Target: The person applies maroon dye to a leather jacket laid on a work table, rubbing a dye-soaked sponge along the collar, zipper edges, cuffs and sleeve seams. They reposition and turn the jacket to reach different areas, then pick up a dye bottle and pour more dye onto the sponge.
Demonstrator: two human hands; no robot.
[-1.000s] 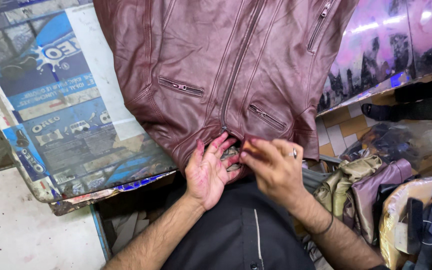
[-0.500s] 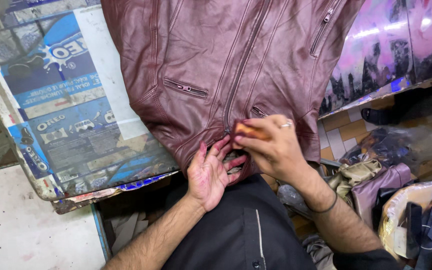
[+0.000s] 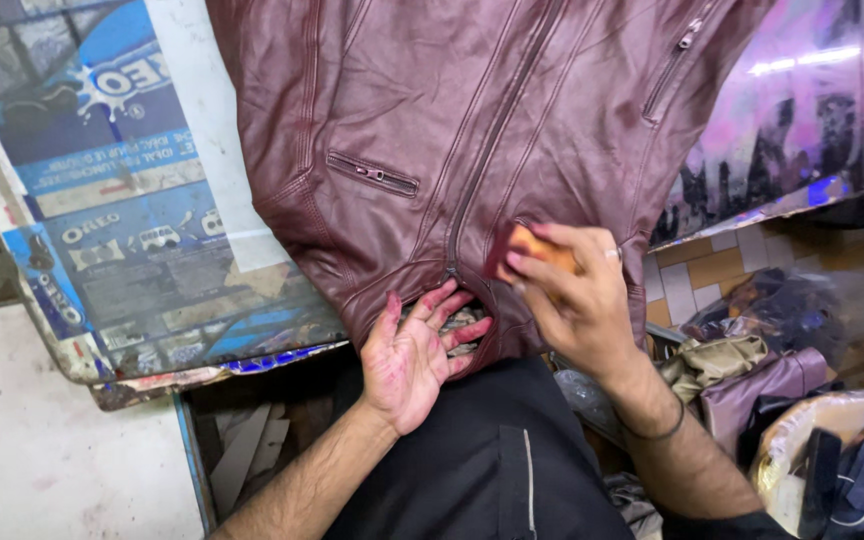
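1. Leather jacket (image 3: 472, 130): maroon, spread front-up over the tabletop (image 3: 132, 250). Its hem hangs over the near edge towards our lap, and the centre zip runs from far to near.
2. Left hand (image 3: 414, 355): stained reddish. We hold it palm-up under the hem just left of the zip's lower end, fingers (image 3: 452, 300) released and spread against the leather, gripping nothing.
3. Right hand (image 3: 567, 290): its fingers grasp a small orange sponge (image 3: 532, 245) and press it onto the jacket just right of the zip, near the hem. There is a ring on one finger and a dark band at the wrist.
4. Tabletop covering: printed blue-and-white sheeting, worn, showing to the left of the jacket.
5. Purple glossy sheet (image 3: 812, 110): far right, partly under the jacket.
6. Heap of bags and garments (image 3: 752, 385): olive, mauve and tan pieces, low at right, well apart from the jacket.
7. Black trousers (image 3: 482, 460): our own lap, near centre, below the hem.
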